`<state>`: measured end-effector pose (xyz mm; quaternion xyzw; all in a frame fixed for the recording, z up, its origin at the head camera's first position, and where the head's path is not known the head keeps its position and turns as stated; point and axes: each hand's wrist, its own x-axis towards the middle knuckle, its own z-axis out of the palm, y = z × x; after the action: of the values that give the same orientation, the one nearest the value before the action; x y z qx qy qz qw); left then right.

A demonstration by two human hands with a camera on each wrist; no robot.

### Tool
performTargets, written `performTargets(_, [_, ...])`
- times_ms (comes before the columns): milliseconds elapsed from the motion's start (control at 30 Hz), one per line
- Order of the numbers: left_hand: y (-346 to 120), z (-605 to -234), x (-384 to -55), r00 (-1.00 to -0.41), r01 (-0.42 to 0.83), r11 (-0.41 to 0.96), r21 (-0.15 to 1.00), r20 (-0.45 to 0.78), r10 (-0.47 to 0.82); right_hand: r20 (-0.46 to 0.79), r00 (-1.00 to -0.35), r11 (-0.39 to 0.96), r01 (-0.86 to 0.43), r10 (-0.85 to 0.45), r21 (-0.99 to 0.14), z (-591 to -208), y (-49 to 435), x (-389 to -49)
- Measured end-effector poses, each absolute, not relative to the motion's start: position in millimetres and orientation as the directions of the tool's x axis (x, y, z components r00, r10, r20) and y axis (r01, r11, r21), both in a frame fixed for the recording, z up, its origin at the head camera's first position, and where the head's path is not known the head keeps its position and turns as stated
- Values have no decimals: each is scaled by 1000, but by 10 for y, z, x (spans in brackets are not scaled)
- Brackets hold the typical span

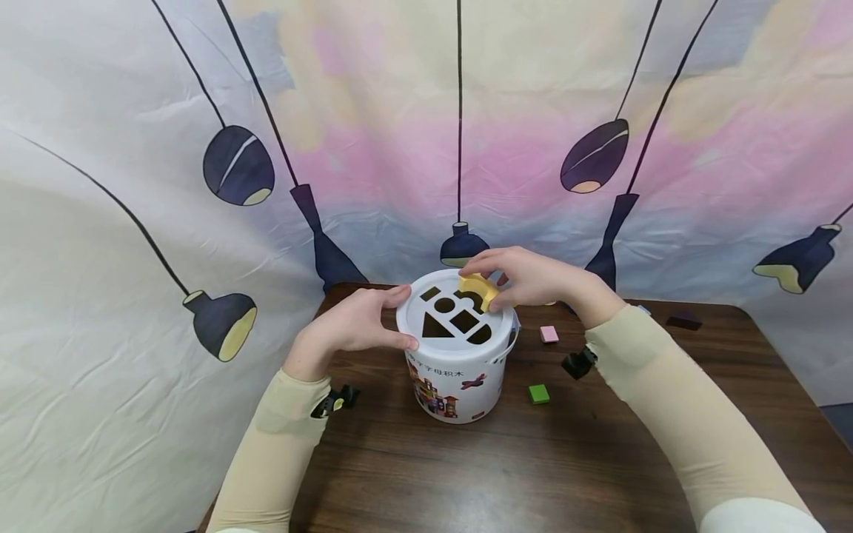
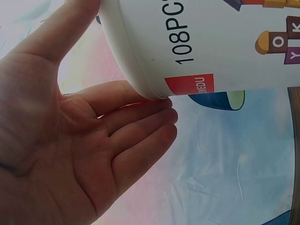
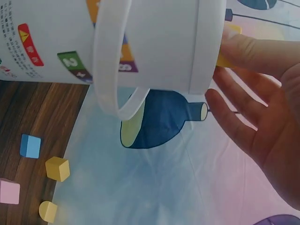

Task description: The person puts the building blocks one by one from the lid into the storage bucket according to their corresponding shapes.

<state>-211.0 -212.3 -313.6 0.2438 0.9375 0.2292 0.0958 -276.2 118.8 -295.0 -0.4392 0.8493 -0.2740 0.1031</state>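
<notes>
In the head view a white bucket with printed block pictures stands upright on the table, its lid cut with several shaped holes. My left hand rests against the lid's left rim, thumb and forefinger spread apart. In the left wrist view its fingers are nearly straight and touch the rim. Between thumb and fingers my right hand pinches a yellow arch block above the far right of the lid, at a curved hole. The right wrist view mostly hides that block behind the thumb.
Right of the bucket lie a pink block and a green block; a dark block lies farther right. Blue and yellow blocks show in the right wrist view. The bucket's handle hangs on its right. Behind the table hangs a lamp-patterned cloth.
</notes>
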Motion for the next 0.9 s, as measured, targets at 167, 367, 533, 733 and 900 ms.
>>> performTargets(167, [-2119,-3122,-2114,-860,415,773,480,-70,505,21,-598,495,-682,-801,-539,-2918,1110,-2756])
performTargets(367, [-2118,-3123,-2109,-860,414,770,486,-70,506,-21,-607,524,-668,-794,-528,-2893,1064,-2758])
performTargets(533, [-2116,-3124,-2107,-861,413,770,486,-67,504,-47,-603,540,-673,-796,-506,-2892,1041,-2767])
performTargets(733, [-2110,-3125,-2109,-862,412,770,488,-67,503,-55,-601,547,-681,-797,-488,-2875,1028,-2745])
performTargets(900, [-2119,-3128,-2107,-861,420,769,481,-57,506,-58,-597,546,-684,-800,-483,-2871,1022,-2749])
